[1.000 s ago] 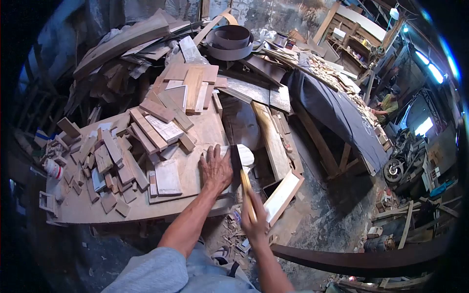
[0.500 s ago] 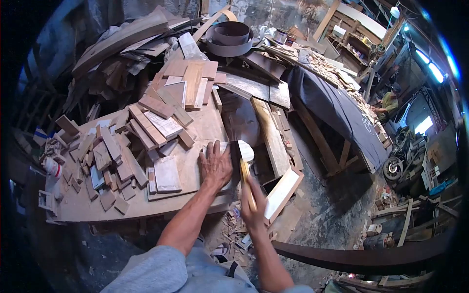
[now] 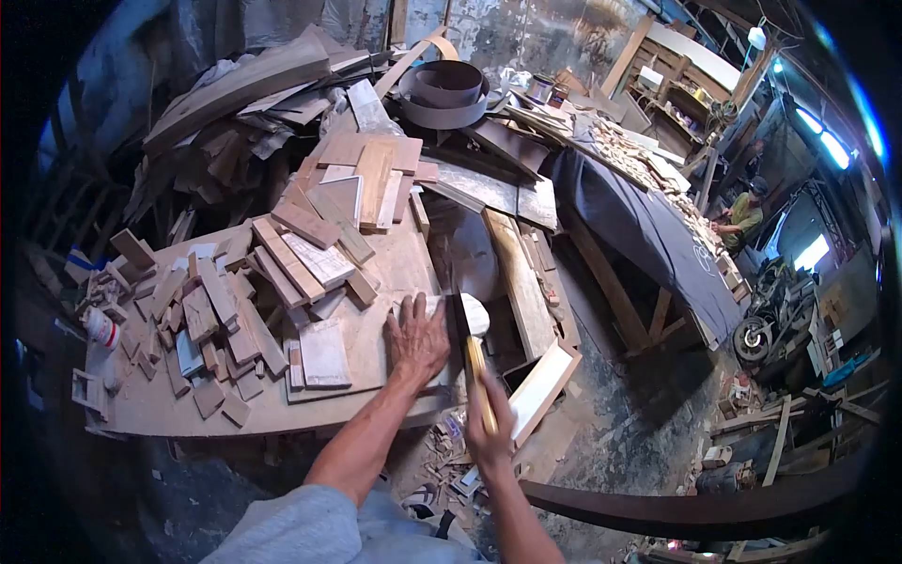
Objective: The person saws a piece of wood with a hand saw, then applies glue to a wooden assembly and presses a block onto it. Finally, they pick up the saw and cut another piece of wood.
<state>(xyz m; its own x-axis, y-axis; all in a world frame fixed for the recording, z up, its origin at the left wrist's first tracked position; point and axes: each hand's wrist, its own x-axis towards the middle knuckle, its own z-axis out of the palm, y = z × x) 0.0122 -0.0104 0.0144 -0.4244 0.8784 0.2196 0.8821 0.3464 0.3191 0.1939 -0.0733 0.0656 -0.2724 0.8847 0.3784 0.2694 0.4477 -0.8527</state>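
Observation:
My left hand (image 3: 420, 340) lies with fingers spread on a pale wood piece (image 3: 475, 316) at the right edge of the worktable (image 3: 235, 420), pressing it down. The piece's rounded light end sticks out past the edge. Wrapped round the yellow handle of a handsaw (image 3: 477, 359) is my right hand (image 3: 491, 428), just right of the left one. The saw's dark blade stands on edge across the pale piece, close to my left fingers. How deep the blade sits in the wood is hidden.
Loose wood offcuts (image 3: 202, 320) and stacked boards (image 3: 371, 179) cover the table's left and back. A white-faced board (image 3: 545, 390) leans below my right hand's side. Scraps litter the floor. A dark-draped bench (image 3: 639, 226) stands right, with another person (image 3: 745, 221) beyond.
My right hand and the saw have shifted slightly down, toward my body. My left hand stays on the wood piece. The camera view has tilted a little.

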